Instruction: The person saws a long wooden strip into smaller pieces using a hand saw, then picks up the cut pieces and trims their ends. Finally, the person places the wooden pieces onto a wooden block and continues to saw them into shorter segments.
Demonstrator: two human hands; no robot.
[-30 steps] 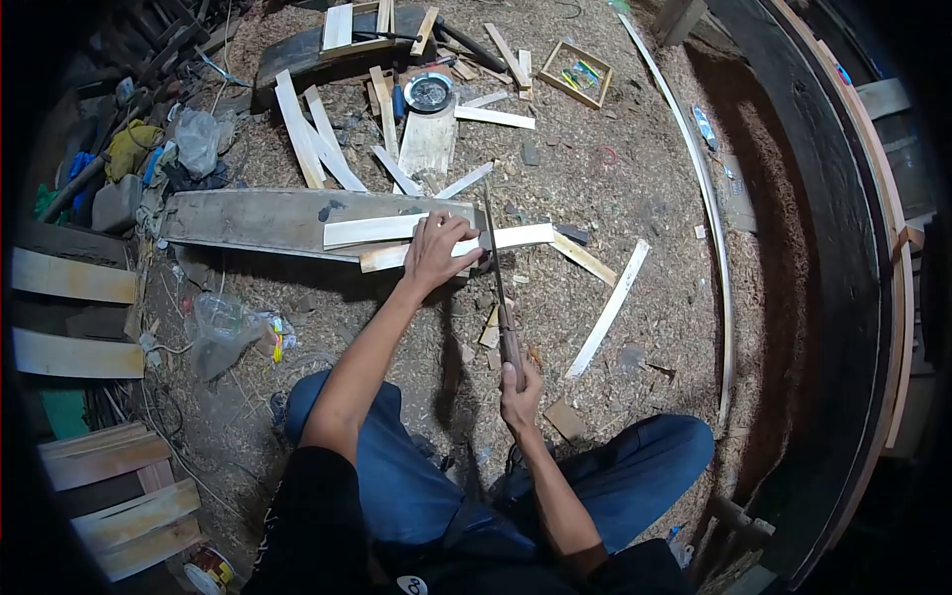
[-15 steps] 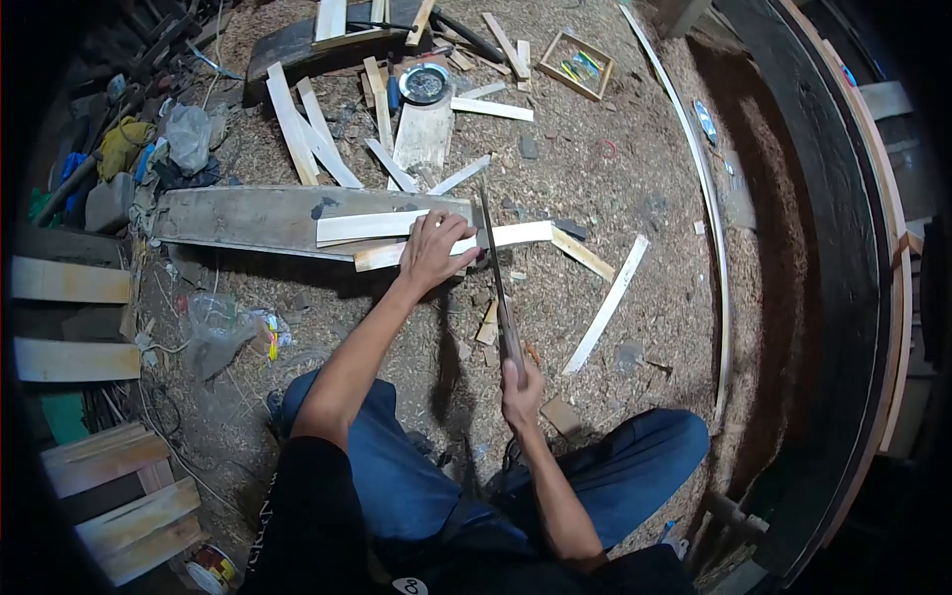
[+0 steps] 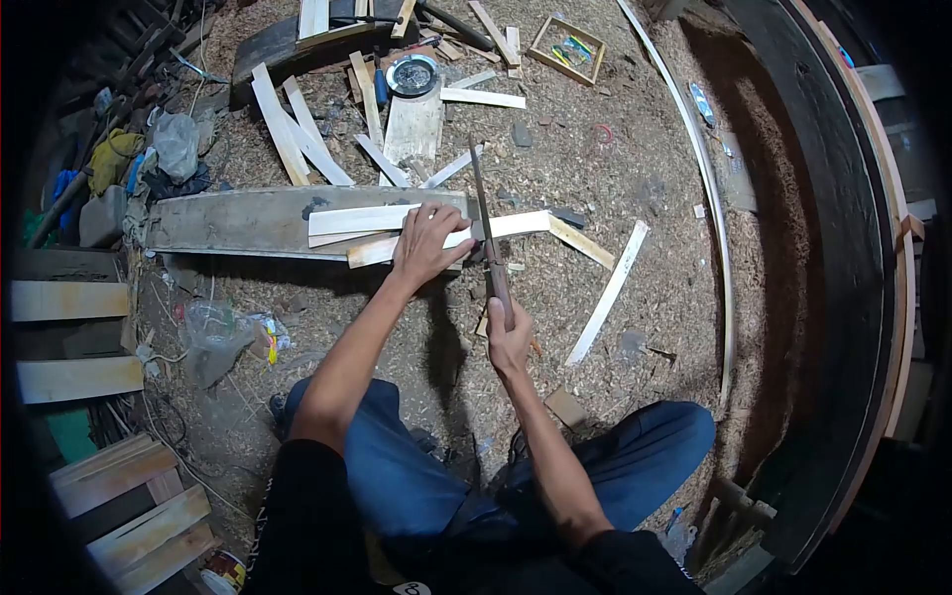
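Observation:
My left hand (image 3: 428, 245) presses down over a pale wooden strip (image 3: 372, 254) on the plank bench (image 3: 233, 223), fingers over its upper side. A second light board (image 3: 359, 220) lies just behind, partly under my fingers. The strip's far part (image 3: 521, 223) juts past the bench's right end. My right hand (image 3: 510, 340) is wrapped around the brown handle of a long narrow tool (image 3: 484, 203), which looks like a saw seen edge-on. Its blade points away from me and crosses the strip close to my left thumb. Whether it has cut in is hard to see.
Loose wooden strips (image 3: 610, 293) lie on the chip-covered ground. Beyond the bench are a round metal dish (image 3: 413, 75), a blue-handled tool (image 3: 381, 87) and a small wooden box (image 3: 568, 52). Stacked boards (image 3: 79, 380) stand at left; a long curved strip (image 3: 709, 188) runs at right.
My right hand has pushed the tool forward, away from me, along the strip's crossing point. My left hand stays on the strip. The whole view has shifted slightly.

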